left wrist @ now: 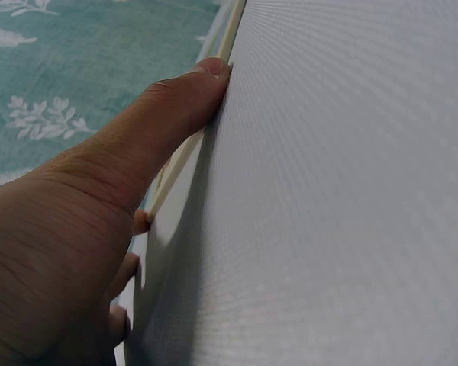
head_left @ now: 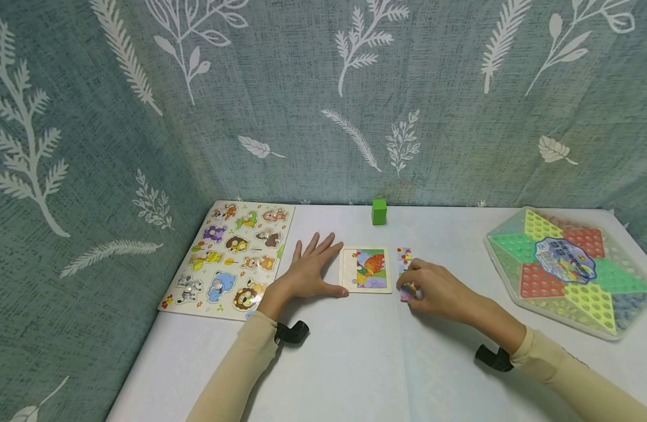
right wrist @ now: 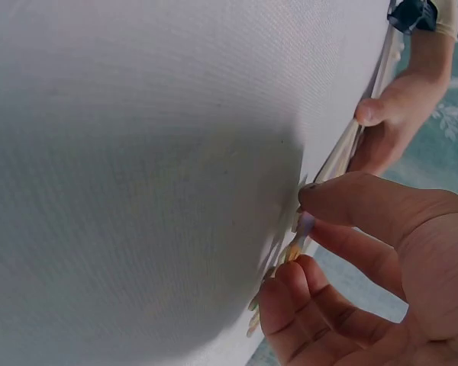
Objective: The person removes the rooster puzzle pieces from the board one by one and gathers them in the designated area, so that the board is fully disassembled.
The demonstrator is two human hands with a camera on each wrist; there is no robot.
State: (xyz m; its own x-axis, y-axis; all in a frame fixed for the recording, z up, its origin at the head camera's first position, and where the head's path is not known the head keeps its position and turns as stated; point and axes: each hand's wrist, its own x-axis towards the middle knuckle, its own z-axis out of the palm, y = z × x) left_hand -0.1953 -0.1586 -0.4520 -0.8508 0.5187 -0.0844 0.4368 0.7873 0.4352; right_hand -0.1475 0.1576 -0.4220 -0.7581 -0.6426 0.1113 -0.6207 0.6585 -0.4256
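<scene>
A small square puzzle tray (head_left: 347,272) lies mid-table, its right part filled with pieces showing a red and green picture. My left hand (head_left: 310,274) spreads its fingers along the tray's left side; in the left wrist view its thumb (left wrist: 187,99) rests against the tray's edge. Just right of the tray, my right hand (head_left: 442,293) pinches a small colourful puzzle piece (right wrist: 306,224) between thumb and fingers, close over the table. Beside it, other loose puzzle pieces (head_left: 405,254) form a short column, partly hidden by the fingers.
An animal peg puzzle board (head_left: 234,261) lies at the left. A green block (head_left: 379,212) stands behind the tray near the curtain (head_left: 302,117). At the far right lies a hexagonal board game box (head_left: 568,266). White cloth (head_left: 350,363) covers the table.
</scene>
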